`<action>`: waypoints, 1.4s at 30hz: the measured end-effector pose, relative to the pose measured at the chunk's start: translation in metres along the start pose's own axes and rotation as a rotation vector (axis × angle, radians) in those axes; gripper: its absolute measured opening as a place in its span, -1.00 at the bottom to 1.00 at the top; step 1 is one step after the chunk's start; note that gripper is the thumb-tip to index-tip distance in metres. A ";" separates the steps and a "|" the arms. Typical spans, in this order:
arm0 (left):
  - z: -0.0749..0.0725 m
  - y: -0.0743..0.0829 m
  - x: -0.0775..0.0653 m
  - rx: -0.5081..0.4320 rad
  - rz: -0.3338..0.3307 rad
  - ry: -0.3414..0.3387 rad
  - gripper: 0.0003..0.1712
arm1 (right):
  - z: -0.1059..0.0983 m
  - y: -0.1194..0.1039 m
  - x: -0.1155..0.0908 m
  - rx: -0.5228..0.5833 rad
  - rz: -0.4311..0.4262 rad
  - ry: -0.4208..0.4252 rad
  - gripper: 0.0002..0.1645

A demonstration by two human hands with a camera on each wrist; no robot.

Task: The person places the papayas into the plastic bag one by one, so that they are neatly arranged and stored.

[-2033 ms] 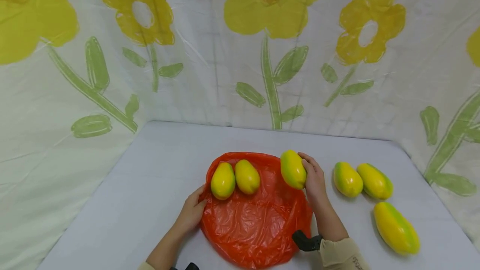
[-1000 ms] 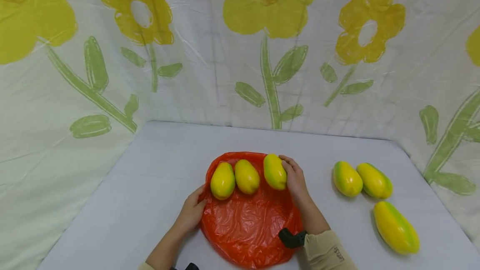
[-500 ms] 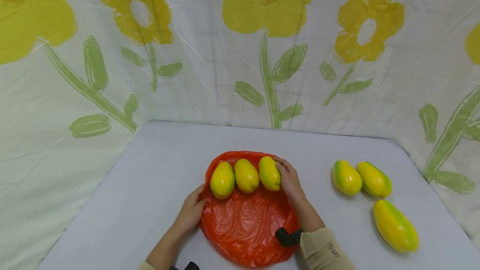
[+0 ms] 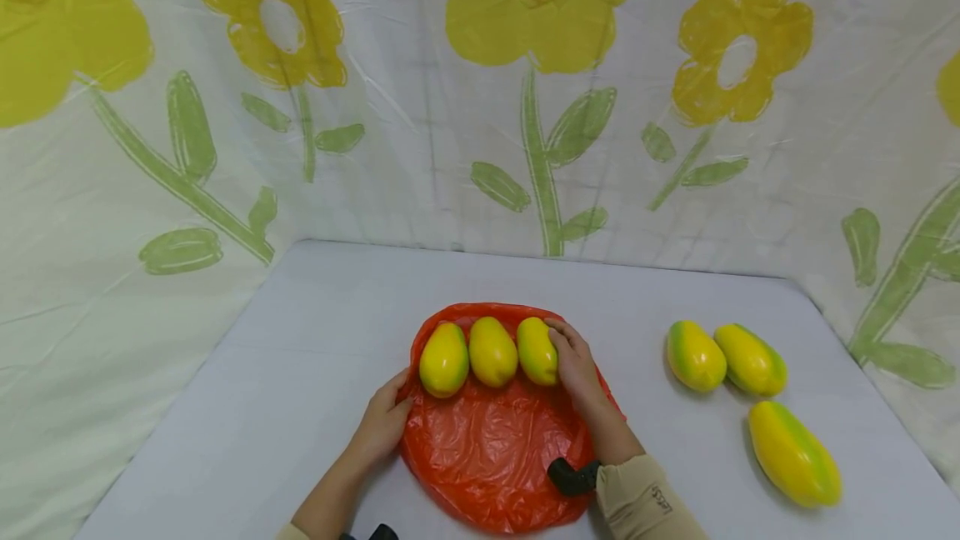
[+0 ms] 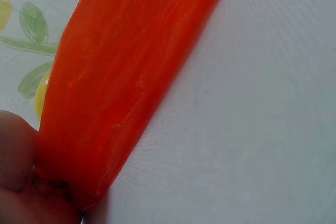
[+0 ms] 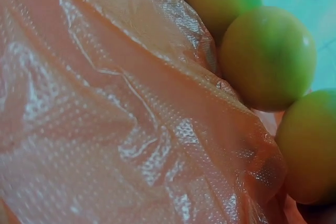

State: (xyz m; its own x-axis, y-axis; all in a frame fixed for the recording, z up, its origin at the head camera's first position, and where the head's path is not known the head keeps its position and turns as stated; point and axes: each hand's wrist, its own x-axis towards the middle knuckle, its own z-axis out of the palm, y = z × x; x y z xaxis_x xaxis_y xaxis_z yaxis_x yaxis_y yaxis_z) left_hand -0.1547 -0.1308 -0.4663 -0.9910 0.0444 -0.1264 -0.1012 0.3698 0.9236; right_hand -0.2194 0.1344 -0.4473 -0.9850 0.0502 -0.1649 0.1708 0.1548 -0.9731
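A red plastic bag point(image 4: 495, 461) lies spread wide on the table, its mouth facing up. My left hand point(image 4: 385, 419) pinches its left rim; in the left wrist view the thumb point(image 5: 16, 153) presses on the red film. Three yellow-green papayas stand in a row at the bag's far side: a left papaya point(image 4: 444, 361), a middle papaya point(image 4: 492, 352) and a right papaya point(image 4: 537, 352). My right hand point(image 4: 577, 367) grips the right papaya from its right side, fingers over its top. In the right wrist view, bag film point(image 6: 121, 108) covers most of the picture beside the papayas.
Three more papayas rest on the white table point(image 4: 300, 323) to the right: a near one point(image 4: 795, 454), a far-left one point(image 4: 696, 357) and a far-right one point(image 4: 752, 360). A flowered curtain point(image 4: 420, 148) hangs behind the table.
My right hand has carried the papaya leftward and down into the bag, beside the other two. My left hand has kept its hold on the rim.
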 end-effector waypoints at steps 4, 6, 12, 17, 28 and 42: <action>0.001 0.000 0.000 0.001 0.005 0.001 -0.43 | 0.000 0.002 0.001 -0.011 -0.005 0.001 -0.52; 0.000 0.001 -0.001 -0.005 0.004 0.000 -0.43 | 0.001 0.003 0.002 -0.016 0.005 0.003 -0.52; 0.000 0.001 -0.003 -0.013 0.009 -0.005 -0.44 | 0.001 0.003 0.001 -0.027 0.023 0.002 -0.53; 0.000 0.001 -0.002 -0.003 0.017 -0.001 -0.44 | 0.001 0.005 -0.001 -0.036 -0.005 0.002 -0.52; 0.000 0.000 0.000 -0.004 0.004 0.002 -0.43 | 0.002 0.008 0.000 -0.026 -0.019 0.030 -0.53; 0.000 -0.001 0.001 -0.002 0.007 0.009 -0.44 | 0.003 0.011 0.001 0.005 0.000 0.044 -0.52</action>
State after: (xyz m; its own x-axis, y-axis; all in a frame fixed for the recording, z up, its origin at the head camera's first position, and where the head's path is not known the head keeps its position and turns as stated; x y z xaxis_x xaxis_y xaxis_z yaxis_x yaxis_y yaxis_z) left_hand -0.1554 -0.1313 -0.4675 -0.9924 0.0389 -0.1165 -0.0942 0.3674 0.9253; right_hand -0.2181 0.1331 -0.4589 -0.9829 0.0938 -0.1582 0.1710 0.1494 -0.9739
